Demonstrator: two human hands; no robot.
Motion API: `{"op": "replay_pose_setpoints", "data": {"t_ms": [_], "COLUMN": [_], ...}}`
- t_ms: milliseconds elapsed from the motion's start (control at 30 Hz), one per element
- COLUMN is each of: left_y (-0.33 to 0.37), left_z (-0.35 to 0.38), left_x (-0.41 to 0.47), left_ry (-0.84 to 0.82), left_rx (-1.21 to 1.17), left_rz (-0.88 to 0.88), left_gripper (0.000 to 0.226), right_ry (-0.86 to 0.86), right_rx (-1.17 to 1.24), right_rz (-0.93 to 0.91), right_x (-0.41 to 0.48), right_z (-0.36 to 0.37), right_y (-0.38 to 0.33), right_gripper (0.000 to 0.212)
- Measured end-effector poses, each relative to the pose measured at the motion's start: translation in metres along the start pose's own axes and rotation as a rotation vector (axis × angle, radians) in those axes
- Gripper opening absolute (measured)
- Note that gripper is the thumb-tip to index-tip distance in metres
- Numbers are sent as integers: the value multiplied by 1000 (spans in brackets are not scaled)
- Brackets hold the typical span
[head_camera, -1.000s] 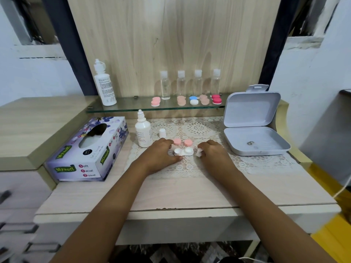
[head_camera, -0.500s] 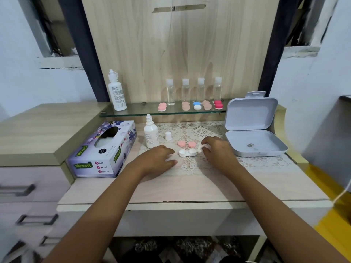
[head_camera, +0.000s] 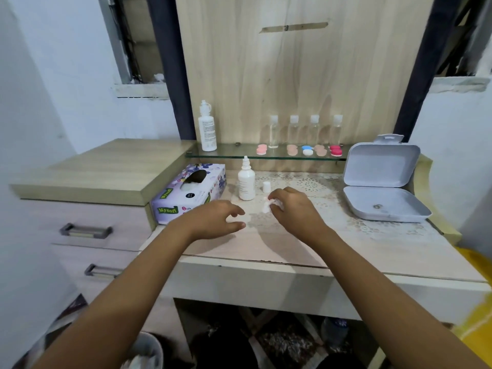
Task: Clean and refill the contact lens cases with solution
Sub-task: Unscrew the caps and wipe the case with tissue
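As right hand (head_camera: 295,212) pinches wad (head_camera: 265,207), bottle (head_camera: 246,183) (uncapped).

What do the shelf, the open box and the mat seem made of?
Shelf: clear glass, see-through with a greenish edge. Box: likely matte grey plastic, moulded with rounded corners. Mat: white lace, openwork pattern; cloth or vinyl, unclear.

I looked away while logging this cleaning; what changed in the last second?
The left hand let go of the lens case and drew back left, holding nothing. The right hand now covers that spot, pinching a white piece, tissue or case unclear. Dropper bottle, loose cap and tissue box stayed.
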State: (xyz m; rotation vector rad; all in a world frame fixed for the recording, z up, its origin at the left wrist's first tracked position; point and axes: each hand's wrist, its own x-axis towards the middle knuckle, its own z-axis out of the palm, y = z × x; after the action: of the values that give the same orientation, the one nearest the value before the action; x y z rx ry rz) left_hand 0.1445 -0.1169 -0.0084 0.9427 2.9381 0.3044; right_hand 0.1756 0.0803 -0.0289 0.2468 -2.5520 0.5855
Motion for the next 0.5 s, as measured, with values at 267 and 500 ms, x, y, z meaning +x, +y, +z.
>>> {"op": "replay_pose_setpoints", "data": {"t_ms": [267, 500], "left_y": [-34, -73], "left_z": [-10, -14], "left_x": [-61, -120], "left_ry": [70, 91], "left_rx": [10, 44], "left_rz": [-87, -222], "left_gripper": [40, 42], "right_ry": [-47, -119], "right_rx": [38, 109], "right_rz": [-142, -284], "right_x": [0, 0], "right_z": [23, 54], "right_y": [-61, -126], "right_gripper": [24, 25]}}
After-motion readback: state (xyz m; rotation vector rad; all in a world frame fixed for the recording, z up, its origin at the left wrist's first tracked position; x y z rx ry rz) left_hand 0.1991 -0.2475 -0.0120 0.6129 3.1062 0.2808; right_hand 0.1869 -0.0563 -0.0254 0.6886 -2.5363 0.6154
